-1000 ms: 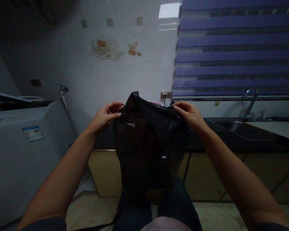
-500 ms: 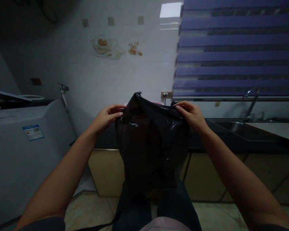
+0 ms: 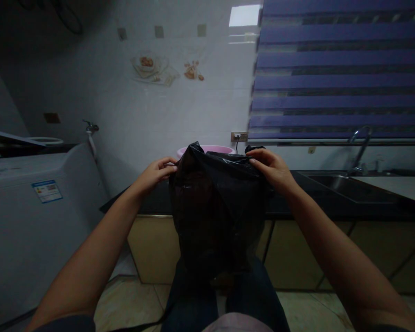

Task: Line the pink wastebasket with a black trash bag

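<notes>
A thin black plastic garbage bag [image 3: 217, 212] hangs in front of me, its top edge held up between my hands. My left hand [image 3: 155, 174] pinches the bag's upper left edge with thumb and fingers. On the other side, my right hand [image 3: 273, 167] grips the upper right edge the same way. Between them the rim is folded and rises to a peak left of the middle. Behind the bag, the rim of a pink basin [image 3: 207, 149] shows above it; the rest of the basin is hidden.
A dark countertop [image 3: 293, 203] runs along the tiled wall, with a sink [image 3: 346, 184] and faucet [image 3: 361, 150] at the right. To the left stands a white washing machine [image 3: 38, 221] with its lid raised. A plugged wall socket [image 3: 239, 137] is behind the bag.
Both hands have come slightly closer together, and the bag's top edge has dropped a little. More of the pink basin's rim now shows behind it.
</notes>
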A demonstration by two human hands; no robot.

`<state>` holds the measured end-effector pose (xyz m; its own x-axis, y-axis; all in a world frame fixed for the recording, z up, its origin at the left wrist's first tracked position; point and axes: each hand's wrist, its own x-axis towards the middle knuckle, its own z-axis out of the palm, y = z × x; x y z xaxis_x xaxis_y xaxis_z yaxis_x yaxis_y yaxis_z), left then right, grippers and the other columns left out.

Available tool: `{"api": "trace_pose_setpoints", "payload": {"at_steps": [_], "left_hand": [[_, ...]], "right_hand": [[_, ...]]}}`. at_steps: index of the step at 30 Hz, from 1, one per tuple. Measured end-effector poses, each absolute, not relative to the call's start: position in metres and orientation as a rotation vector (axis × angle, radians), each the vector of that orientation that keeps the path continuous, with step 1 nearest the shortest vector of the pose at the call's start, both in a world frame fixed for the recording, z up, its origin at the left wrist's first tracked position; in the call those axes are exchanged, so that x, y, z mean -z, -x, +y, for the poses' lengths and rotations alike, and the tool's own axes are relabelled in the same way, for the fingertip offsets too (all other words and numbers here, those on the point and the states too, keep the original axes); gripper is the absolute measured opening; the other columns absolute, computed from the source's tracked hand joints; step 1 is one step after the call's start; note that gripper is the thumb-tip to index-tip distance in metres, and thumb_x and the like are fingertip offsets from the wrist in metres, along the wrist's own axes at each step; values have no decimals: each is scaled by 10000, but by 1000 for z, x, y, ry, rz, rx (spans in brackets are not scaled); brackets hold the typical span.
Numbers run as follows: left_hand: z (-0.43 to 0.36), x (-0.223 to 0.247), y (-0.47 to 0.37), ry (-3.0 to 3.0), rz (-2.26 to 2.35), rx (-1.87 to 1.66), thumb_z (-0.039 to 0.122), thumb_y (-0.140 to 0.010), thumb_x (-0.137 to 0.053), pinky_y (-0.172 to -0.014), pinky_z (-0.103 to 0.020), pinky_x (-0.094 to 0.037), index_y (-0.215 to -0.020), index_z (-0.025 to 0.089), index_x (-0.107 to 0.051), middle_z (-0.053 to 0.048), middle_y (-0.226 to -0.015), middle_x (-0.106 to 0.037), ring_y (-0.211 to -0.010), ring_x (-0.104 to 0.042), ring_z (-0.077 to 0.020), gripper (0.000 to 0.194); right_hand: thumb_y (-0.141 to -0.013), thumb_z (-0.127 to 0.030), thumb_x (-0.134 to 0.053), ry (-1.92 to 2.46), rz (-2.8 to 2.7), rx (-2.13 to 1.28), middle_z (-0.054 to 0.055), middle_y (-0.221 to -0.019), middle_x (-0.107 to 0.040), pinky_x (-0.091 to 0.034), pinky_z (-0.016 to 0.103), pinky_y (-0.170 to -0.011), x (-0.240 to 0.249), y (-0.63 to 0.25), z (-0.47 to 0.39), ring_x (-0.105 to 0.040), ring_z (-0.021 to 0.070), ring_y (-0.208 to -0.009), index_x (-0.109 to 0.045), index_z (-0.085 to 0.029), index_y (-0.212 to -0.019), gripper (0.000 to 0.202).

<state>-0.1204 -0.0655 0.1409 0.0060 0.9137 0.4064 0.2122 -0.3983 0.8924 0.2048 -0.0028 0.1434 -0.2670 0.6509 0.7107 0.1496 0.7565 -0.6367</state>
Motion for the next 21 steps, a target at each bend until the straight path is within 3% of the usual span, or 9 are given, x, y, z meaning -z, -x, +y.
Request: {"api": "trace_pose_setpoints", "payload": {"at_steps": [4, 13, 21], "left_hand": [[-66, -139, 120, -1647, 1163, -1440, 294, -613, -682, -561, -223, -381, -794, 205, -634, 2, -755, -631, -658, -549, -129, 208], [-65, -135, 117, -1521, 1061, -1473, 302, -591, -744, -626, -228, -452, -919, 252, -732, -30, -953, -723, -846, -635, -187, 332], [-70, -136, 113, -1554, 987, -1419, 327, -578, -762, -638, -220, -491, -786, 196, -773, -47, -772, -744, -741, -662, -170, 247]], "right_hand": [[-769, -393, -650, 615, -1843, -562, 65, -1012, -677, -499, 386, -877, -144, -204, -5, -617, 195, -940, -666, -194, -998, 304], [-769, -291, -610, 631, -1849, -553, 66, -1064, -674, -444, 419, -964, -143, -204, -4, -607, 199, -1001, -679, -184, -1041, 300], [-739, -287, -601, 663, -1830, -542, 50, -954, -686, -444, 407, -929, -142, -202, -4, -613, 198, -931, -687, -177, -920, 228]]}}
